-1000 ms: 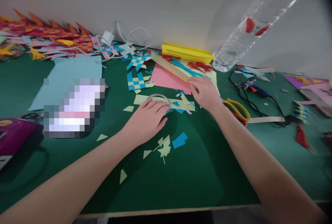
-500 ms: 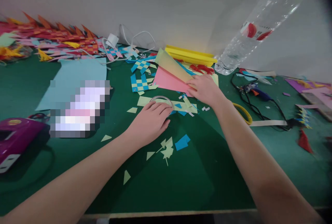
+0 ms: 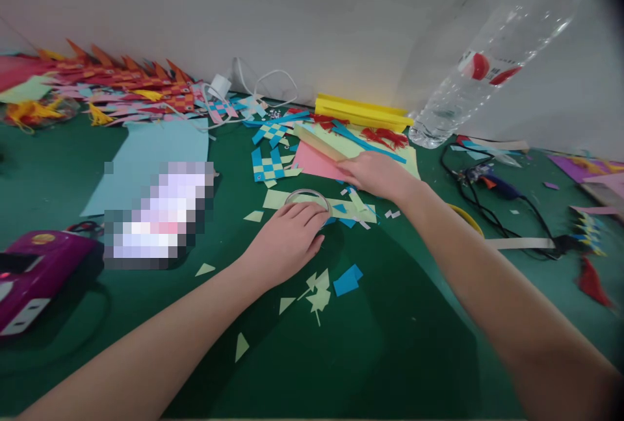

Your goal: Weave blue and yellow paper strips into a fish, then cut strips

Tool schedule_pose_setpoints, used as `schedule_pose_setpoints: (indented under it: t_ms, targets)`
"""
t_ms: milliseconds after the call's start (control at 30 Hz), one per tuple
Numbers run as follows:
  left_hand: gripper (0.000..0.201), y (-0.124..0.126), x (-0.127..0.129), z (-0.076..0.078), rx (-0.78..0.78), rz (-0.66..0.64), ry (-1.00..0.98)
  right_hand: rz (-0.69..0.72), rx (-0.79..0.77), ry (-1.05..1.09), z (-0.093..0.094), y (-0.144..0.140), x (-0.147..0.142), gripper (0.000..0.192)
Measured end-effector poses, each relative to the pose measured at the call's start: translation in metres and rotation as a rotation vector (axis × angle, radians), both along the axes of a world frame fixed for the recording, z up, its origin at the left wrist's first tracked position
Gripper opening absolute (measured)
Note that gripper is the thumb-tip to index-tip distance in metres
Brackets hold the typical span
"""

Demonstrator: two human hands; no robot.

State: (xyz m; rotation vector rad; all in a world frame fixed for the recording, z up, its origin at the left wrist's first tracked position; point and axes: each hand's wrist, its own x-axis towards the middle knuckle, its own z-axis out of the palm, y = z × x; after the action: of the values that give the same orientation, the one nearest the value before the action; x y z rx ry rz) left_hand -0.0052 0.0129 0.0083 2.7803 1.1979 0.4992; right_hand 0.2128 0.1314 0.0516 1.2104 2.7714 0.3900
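Left hand [image 3: 287, 242] lies flat, fingers on the tape roll [image 3: 308, 200] mid-desk. Right hand [image 3: 377, 174] presses flat on the pink paper sheet [image 3: 314, 164]: probably light and floppy, best lifted by an edge.

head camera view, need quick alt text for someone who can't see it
A person's left hand rests on a tape roll while the right hand presses on pink paper, on a green table littered with paper scraps.
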Motion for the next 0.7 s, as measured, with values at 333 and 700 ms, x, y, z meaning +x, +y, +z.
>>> schedule_pose_setpoints:
  t_ms: [333, 700]
  targets:
    - [0.035, -0.0009, 0.0019, 0.0014, -0.017, 0.011, 0.023, -0.046, 0.019, -0.007, -0.0028, 0.0037, -0.0008, 0.027]
    - [0.034, -0.0017, -0.0002, 0.0021, -0.015, 0.003, -0.002, -0.125, -0.016, 0.150, -0.0058, 0.0032, 0.0008, 0.036]
